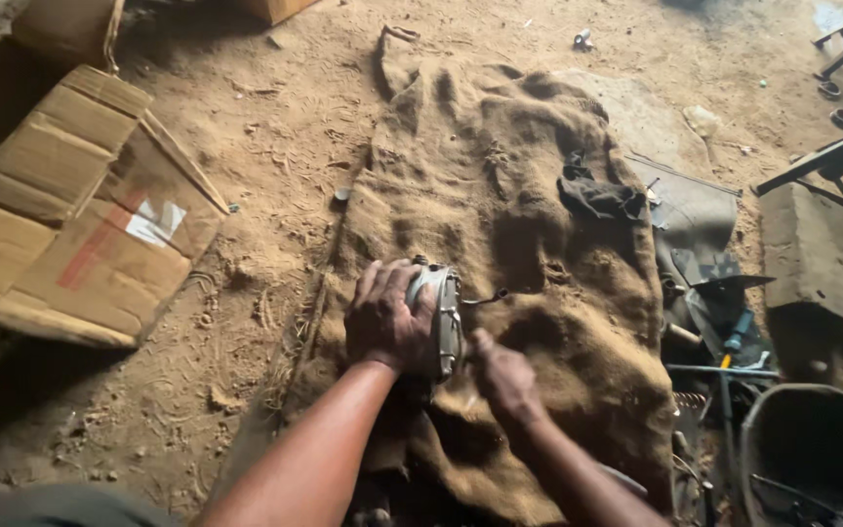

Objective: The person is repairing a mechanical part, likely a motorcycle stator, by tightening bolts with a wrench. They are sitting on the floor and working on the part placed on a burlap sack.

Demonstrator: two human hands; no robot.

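On the burlap sack (500, 244), near its lower middle, the left hand (382, 317) clasps a round grey metal housing (441, 317) stood on edge, judged heavy, rigid, best gripped by the rim, while the right hand (504, 376), fingers curled, works at its face.

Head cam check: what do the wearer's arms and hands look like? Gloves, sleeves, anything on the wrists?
Both forearms are bare: no sleeves show up to the frame edge. The left hand and the right hand wear no gloves. No watch, band or ring can be made out on either wrist or on the fingers, though the picture is soft. Both look dusty.
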